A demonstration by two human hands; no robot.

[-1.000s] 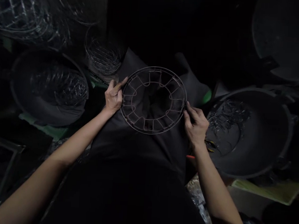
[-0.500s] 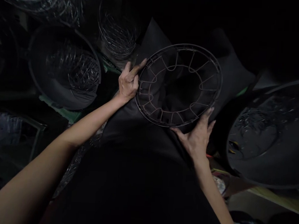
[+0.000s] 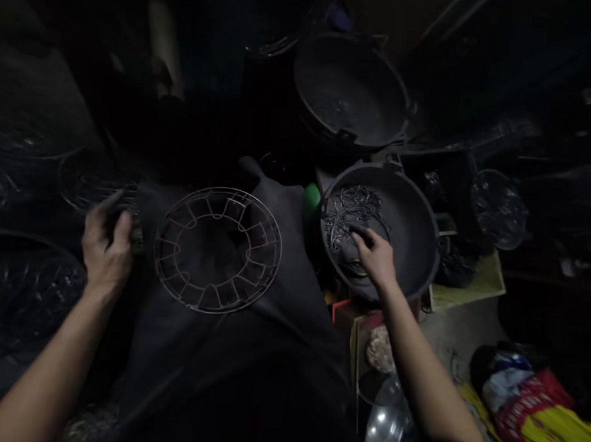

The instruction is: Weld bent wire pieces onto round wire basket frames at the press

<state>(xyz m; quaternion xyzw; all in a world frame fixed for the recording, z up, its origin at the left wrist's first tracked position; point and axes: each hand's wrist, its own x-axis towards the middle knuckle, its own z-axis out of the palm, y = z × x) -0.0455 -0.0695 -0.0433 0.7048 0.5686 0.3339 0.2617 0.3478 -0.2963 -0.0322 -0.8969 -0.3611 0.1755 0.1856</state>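
A round wire frame (image 3: pixel 215 307), made of an outer ring, a smaller inner ring and looped wires between them, lies across the dark cloth on my lap. Neither hand touches it. To its left, my left hand (image 3: pixel 106 253) is raised, blurred, with thumb and fingers apart and nothing visible in it. On the right, my right hand (image 3: pixel 377 258) reaches into a dark metal pan (image 3: pixel 414 241). Its fingers are drawn together at a heap of small bent wire pieces (image 3: pixel 351 208); whatever lies between the fingertips is hidden.
Behind stands another dark pan (image 3: pixel 358 85) with a few small pieces inside. At the left, a wide pan (image 3: pixel 25 291) holds more wire, in shadow. Lower right are a shiny metal bowl (image 3: pixel 387 420) and a red and yellow bag (image 3: pixel 544 409).
Both hands have let go of the wire frame, which now rests on my lap. My left hand has moved left, my right hand right into the pan. The view has turned to the right.
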